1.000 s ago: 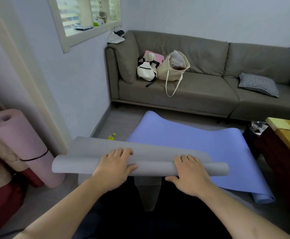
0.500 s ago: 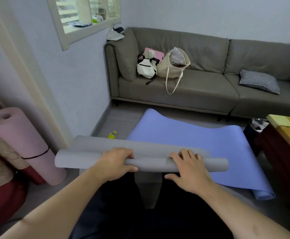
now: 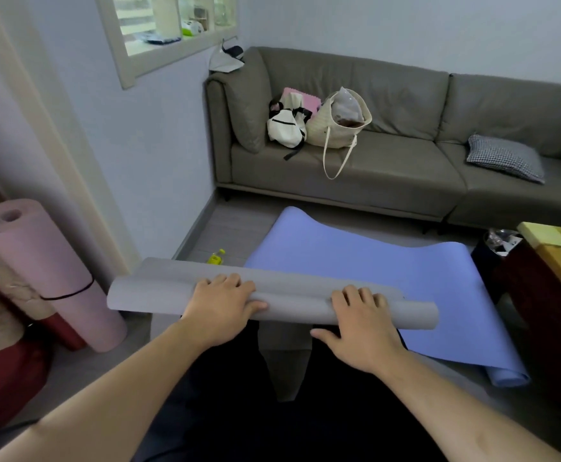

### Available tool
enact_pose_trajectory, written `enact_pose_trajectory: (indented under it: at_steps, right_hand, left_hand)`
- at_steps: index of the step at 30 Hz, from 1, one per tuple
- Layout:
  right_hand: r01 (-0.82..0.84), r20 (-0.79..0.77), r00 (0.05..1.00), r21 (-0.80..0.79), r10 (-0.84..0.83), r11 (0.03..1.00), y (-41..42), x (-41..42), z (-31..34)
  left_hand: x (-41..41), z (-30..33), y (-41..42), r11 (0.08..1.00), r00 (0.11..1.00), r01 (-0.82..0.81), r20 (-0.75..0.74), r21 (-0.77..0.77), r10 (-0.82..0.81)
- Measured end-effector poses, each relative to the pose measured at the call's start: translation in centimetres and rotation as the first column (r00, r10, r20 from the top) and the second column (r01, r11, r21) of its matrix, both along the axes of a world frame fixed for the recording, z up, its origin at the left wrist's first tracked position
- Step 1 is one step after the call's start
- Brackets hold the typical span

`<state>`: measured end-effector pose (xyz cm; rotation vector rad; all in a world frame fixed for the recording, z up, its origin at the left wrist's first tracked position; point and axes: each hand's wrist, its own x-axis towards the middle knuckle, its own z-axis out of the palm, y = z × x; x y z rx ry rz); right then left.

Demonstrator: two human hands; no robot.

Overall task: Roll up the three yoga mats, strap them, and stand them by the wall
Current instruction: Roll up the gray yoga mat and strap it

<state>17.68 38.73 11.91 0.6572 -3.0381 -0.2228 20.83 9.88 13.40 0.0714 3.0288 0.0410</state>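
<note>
A grey yoga mat (image 3: 159,291), partly rolled into a tube, lies across the floor in front of my knees, its flat part stretching away from me. My left hand (image 3: 221,306) grips the roll left of centre, fingers curled over the top and thumb on the near side. My right hand (image 3: 360,323) curls its fingers over the roll further right, thumb spread toward me. A blue-violet mat (image 3: 355,265) lies unrolled on the floor beyond and to the right. A pink mat (image 3: 39,261), rolled and held by a black strap, leans by the left wall.
A grey sofa (image 3: 405,161) with bags and a checked cushion (image 3: 504,158) fills the far side. A small yellow bottle (image 3: 217,257) lies on the floor by the wall. A dark wooden table (image 3: 555,258) stands at right. Red cushions (image 3: 2,378) sit at lower left.
Both hands have turned the grey roll a little further away from me and reset their fingers over its top. The roll looks slightly thicker.
</note>
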Motion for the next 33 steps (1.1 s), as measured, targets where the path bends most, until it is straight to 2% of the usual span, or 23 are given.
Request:
enact_pose_trajectory:
  at_steps: [7,13,15,18,21,24,28,33]
  right_hand:
    - [0.014,0.099,0.995,0.017,-0.016,1.0,-0.7,-1.7,1.2]
    - [0.012,0.223,0.975,0.02,-0.016,1.0,-1.2,-3.5,1.7]
    - [0.008,0.191,0.982,0.013,-0.01,1.0,-1.3,-3.3,1.8]
    - [-0.049,0.063,0.997,-0.023,0.05,0.999,-0.6,-2.3,1.1]
    - [-0.1,-0.025,0.995,-0.053,0.099,0.994,0.4,-1.6,0.2]
    - [-0.09,-0.008,0.996,-0.068,0.089,0.994,0.1,-2.2,0.3]
    - [-0.07,0.058,0.996,0.005,0.07,0.998,-1.3,-3.3,1.6]
    - [-0.053,0.079,0.996,0.057,0.048,0.997,-1.7,-4.0,3.0]
  left_hand:
    - [-0.1,0.3,0.9,0.999,0.999,-0.026,-0.04,-0.035,0.024]
    - [1.9,-2.1,0.9,0.987,0.962,0.011,-0.267,-0.162,-0.054]
    - [1.8,-1.9,0.8,0.983,0.967,0.008,-0.247,-0.185,-0.055]
    - [1.0,-0.6,0.5,0.983,0.987,0.007,-0.154,-0.182,-0.035]
    - [0.4,0.3,0.0,0.991,0.998,-0.003,-0.064,-0.135,-0.006]
    - [0.1,0.9,0.0,0.996,1.0,-0.019,-0.015,-0.083,0.018]
    - [0.6,0.7,-0.7,1.0,1.0,-0.015,0.002,-0.02,0.015]
    - [0.5,0.8,-0.9,0.996,0.998,-0.013,-0.056,-0.09,0.008]
